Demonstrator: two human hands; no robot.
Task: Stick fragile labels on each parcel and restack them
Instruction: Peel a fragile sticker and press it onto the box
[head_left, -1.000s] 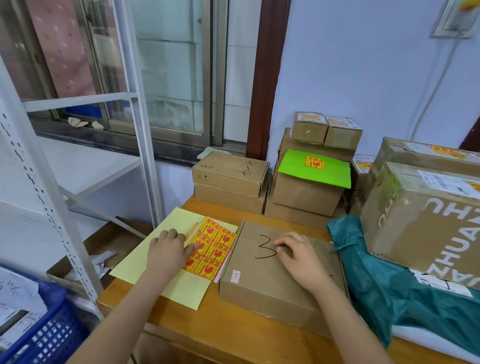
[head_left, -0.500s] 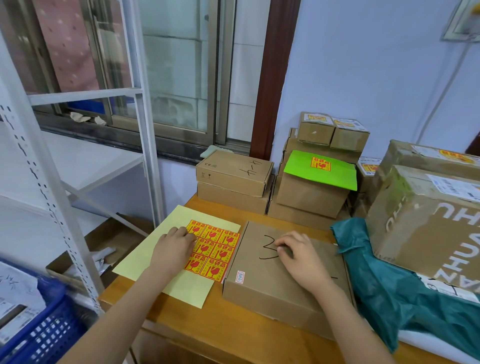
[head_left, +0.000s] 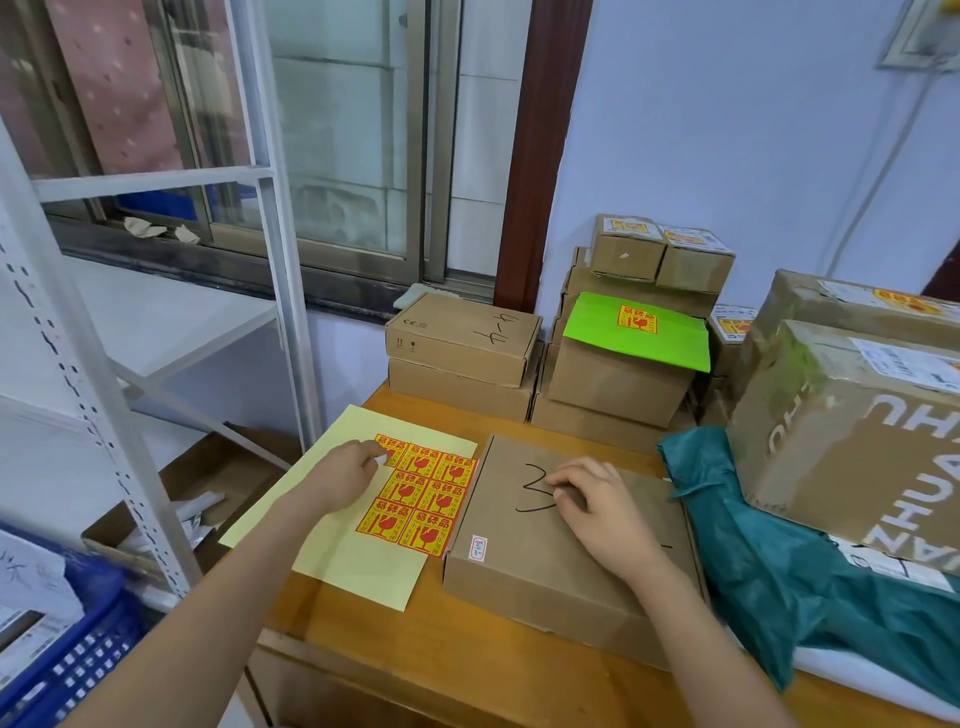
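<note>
Cardboard parcel (head_left: 566, 530), flat and marked with a handwritten "3", lies at the front of the wooden bench (head_left: 467, 670), parallel to the front edge. The right hand (head_left: 597, 506) rests on its lid, fingers curled with the tips pressing the cardboard beside the numeral; it holds nothing. Just beside the parcel's left side lies a pale yellow backing sheet (head_left: 358, 561), extending past the bench's left edge. The sheet carries a block of red-and-yellow fragile labels (head_left: 423, 493). The left hand (head_left: 345, 475) rests on the sheet, fingertips at the top-left label of the block; whether they pinch a label corner or only press on it cannot be determined. Two stacked brown boxes (head_left: 460, 358) stand at the back edge. To their right stands a labelled stack (head_left: 631, 338) topped partly with a green sheet. A teal bag (head_left: 795, 566) lies along the right side, under large cartons (head_left: 852, 431).
</note>
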